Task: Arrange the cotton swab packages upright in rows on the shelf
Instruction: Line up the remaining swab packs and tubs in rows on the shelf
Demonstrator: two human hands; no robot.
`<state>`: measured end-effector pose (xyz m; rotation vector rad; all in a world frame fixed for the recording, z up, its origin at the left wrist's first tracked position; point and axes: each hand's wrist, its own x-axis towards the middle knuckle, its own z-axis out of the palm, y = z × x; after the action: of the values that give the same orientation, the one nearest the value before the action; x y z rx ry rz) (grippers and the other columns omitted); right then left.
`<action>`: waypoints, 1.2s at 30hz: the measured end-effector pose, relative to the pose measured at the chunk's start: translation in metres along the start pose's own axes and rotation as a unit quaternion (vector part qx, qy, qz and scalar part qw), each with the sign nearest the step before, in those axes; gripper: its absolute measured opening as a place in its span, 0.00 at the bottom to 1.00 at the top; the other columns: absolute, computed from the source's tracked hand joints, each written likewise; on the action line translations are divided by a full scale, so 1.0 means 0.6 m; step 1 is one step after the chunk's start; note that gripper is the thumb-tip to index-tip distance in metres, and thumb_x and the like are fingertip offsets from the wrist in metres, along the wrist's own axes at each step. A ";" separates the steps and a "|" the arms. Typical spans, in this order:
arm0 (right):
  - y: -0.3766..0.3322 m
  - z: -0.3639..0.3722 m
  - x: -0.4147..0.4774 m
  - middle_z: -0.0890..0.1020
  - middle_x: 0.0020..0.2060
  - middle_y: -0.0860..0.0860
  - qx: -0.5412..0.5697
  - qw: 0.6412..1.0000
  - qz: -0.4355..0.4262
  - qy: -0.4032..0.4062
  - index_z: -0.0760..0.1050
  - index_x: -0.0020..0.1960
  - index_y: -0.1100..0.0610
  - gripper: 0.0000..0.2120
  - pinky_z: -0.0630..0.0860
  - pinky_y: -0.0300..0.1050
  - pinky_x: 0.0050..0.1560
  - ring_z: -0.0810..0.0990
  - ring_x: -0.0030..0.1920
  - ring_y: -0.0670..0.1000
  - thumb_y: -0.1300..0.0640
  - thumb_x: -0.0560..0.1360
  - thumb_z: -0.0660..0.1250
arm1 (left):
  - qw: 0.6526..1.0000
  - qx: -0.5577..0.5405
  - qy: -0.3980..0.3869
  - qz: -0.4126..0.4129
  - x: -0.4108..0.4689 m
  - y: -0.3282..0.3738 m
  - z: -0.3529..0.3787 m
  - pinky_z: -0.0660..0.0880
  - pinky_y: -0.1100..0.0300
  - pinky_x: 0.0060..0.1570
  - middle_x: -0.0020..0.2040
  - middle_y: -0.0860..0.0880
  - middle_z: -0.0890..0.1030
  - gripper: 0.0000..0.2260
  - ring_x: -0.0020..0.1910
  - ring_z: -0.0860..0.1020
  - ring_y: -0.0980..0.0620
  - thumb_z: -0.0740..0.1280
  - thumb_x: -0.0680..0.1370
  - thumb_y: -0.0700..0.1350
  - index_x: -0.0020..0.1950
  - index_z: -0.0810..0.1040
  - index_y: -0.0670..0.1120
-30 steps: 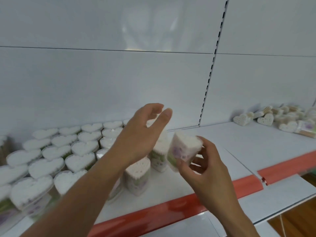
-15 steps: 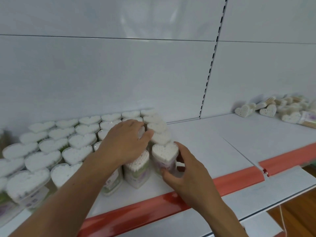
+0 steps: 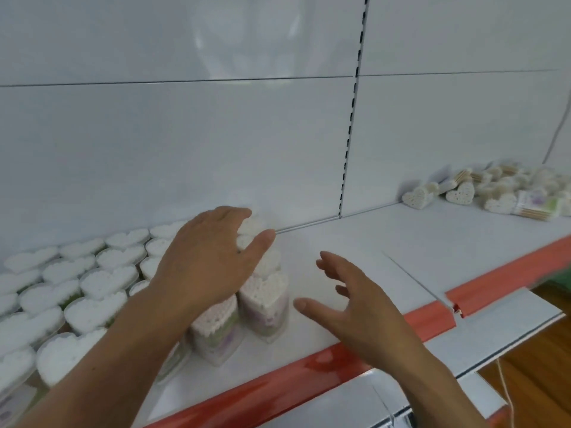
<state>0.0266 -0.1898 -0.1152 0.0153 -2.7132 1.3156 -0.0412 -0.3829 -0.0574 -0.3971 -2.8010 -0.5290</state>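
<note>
Head view, left hand point(image 3: 210, 257) flat over packages point(image 3: 105, 281), right hand point(image 3: 355, 307) spread empty, bare shelf point(image 3: 401, 239) rightward

Your left hand point(image 3: 210, 261) reaches forward, palm down, fingers loosely spread; your right hand point(image 3: 355, 307) hovers beside it, fingers splayed, empty.

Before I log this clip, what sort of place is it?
Most likely a shop aisle: a white shelf with a slotted upright behind, a red strip along its front edge, and many identical heart-shaped cotton swab packages in rows.
</note>
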 end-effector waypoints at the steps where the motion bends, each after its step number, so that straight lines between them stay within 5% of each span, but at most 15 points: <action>1: 0.007 -0.017 0.009 0.68 0.67 0.33 -0.008 1.000 0.002 0.015 0.58 0.76 0.41 0.38 0.68 0.42 0.69 0.67 0.65 0.36 0.39 0.71 0.72 | 1.000 -0.001 0.010 0.009 0.003 0.018 -0.001 0.60 0.56 0.71 0.75 0.56 0.69 0.29 0.73 0.65 0.53 0.55 0.78 0.67 0.75 0.67 0.55; 11: 0.180 -0.226 0.127 0.72 0.69 0.48 -0.088 0.982 0.110 0.128 0.64 0.74 0.52 0.31 0.70 0.49 0.66 0.73 0.67 0.49 0.44 0.75 0.69 | 0.986 -0.106 -0.088 0.091 0.029 0.241 0.126 0.59 0.59 0.71 0.76 0.62 0.63 0.28 0.75 0.61 0.59 0.55 0.78 0.68 0.76 0.61 0.61; 21: 0.406 -0.526 0.197 0.70 0.71 0.55 -0.230 0.925 0.148 0.265 0.67 0.73 0.56 0.30 0.67 0.53 0.67 0.66 0.70 0.58 0.52 0.74 0.71 | 0.986 -0.111 -0.115 0.056 0.163 0.432 0.283 0.62 0.58 0.70 0.75 0.60 0.65 0.27 0.74 0.64 0.58 0.56 0.79 0.67 0.77 0.62 0.59; 27: 0.505 -0.622 0.228 0.71 0.67 0.53 -0.356 0.908 0.157 0.152 0.67 0.71 0.53 0.26 0.69 0.49 0.61 0.69 0.66 0.57 0.48 0.76 0.68 | 0.984 -0.135 -0.102 0.061 0.239 0.575 0.369 0.62 0.58 0.69 0.75 0.60 0.67 0.26 0.74 0.65 0.58 0.58 0.78 0.67 0.75 0.65 0.60; 36: 0.563 -0.655 0.213 0.70 0.62 0.47 -0.280 0.943 0.092 0.154 0.68 0.70 0.47 0.28 0.74 0.45 0.55 0.73 0.61 0.49 0.41 0.74 0.69 | 0.962 -0.255 -0.076 0.060 0.293 0.683 0.442 0.67 0.60 0.60 0.61 0.64 0.72 0.21 0.63 0.72 0.60 0.64 0.77 0.63 0.70 0.70 0.62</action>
<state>-0.0788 0.3332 -0.1236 -0.4647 -2.7429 0.4724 -0.1303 0.1250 -0.1130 -0.7301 -2.7259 -1.2448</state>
